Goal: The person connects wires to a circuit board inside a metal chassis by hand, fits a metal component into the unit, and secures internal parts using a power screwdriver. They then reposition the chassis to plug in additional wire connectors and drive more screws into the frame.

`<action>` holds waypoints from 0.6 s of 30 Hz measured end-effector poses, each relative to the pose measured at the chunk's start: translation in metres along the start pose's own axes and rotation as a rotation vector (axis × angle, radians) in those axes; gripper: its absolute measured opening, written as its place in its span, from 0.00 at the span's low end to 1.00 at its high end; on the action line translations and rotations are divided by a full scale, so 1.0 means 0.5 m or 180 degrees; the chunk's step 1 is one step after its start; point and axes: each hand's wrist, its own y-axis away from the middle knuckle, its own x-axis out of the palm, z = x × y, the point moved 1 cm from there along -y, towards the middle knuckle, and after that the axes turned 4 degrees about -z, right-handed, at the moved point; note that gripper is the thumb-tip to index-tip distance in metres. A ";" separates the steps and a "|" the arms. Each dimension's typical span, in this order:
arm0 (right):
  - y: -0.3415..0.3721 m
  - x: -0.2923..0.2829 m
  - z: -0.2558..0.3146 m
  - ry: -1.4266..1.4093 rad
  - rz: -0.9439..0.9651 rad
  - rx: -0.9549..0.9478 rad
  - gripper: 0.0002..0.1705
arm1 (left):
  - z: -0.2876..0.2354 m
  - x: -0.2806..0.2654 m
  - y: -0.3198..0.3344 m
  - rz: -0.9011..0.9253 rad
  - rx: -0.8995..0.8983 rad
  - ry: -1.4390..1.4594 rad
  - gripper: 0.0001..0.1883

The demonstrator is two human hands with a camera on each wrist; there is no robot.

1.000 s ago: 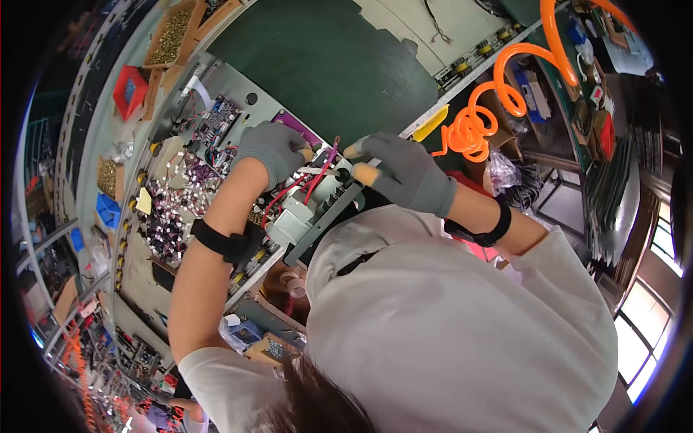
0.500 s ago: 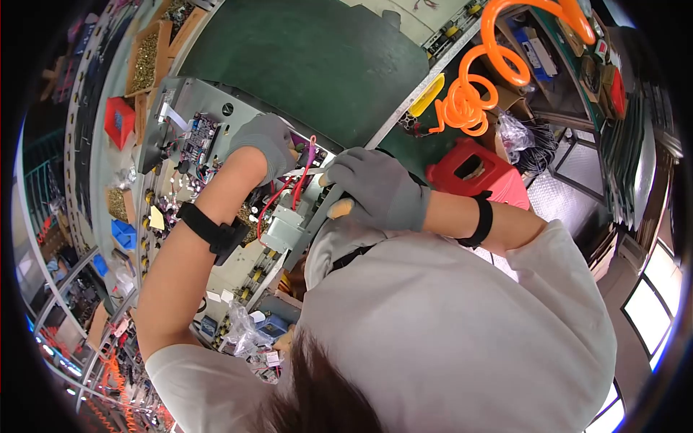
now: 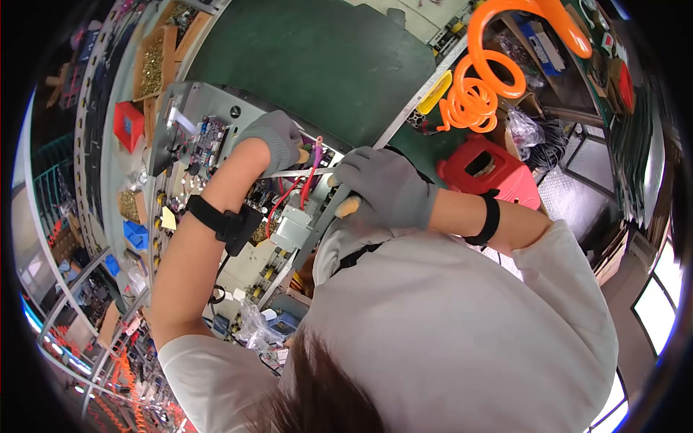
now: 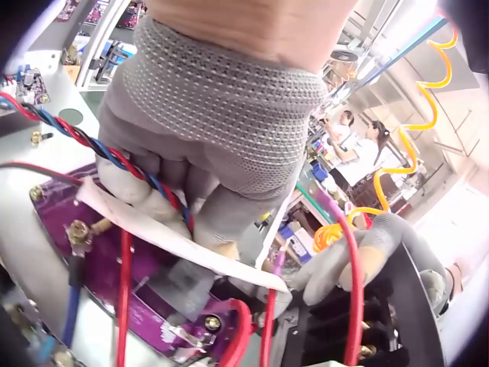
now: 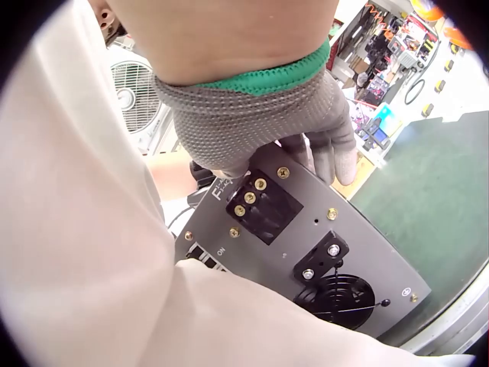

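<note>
Right hand (image 3: pixel 386 184) slid over, gripping grey panel (image 5: pixel 355 241); couldn't tell what left hand (image 3: pixel 274 141) held. Tugging could've strained red wires (image 4: pixel 357 294).

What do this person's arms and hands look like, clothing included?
The left hand and right hand wear grey knitted gloves, finely speckled near the wrist; the right cuff is edged in green. Each forearm carries a black strap, the left with a dark boxy piece attached. The sleeves are short, plain and pale.
</note>
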 end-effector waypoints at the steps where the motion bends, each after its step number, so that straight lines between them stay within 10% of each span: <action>1: -0.001 -0.003 -0.001 -0.0033 -0.0007 -0.0020 0.19 | -0.002 -0.001 0.012 -0.0025 -0.0054 0.0028 0.08; 5: -0.004 -0.008 -0.009 0.0074 0.0349 -0.0070 0.23 | 0.028 -0.031 0.079 -0.0247 0.0153 -0.0254 0.17; 9: -0.019 -0.025 0.005 0.0077 0.0326 -0.0227 0.20 | 0.131 -0.038 0.202 -0.1985 0.0495 0.0538 0.21; 11: -0.027 -0.030 0.003 0.0122 0.0387 -0.0474 0.19 | 0.152 -0.016 0.283 -0.2643 0.0745 0.2521 0.21; 18: -0.072 -0.038 0.071 0.0066 -0.0409 -0.1356 0.23 | 0.123 0.279 0.414 -0.3576 -0.0703 0.3293 0.18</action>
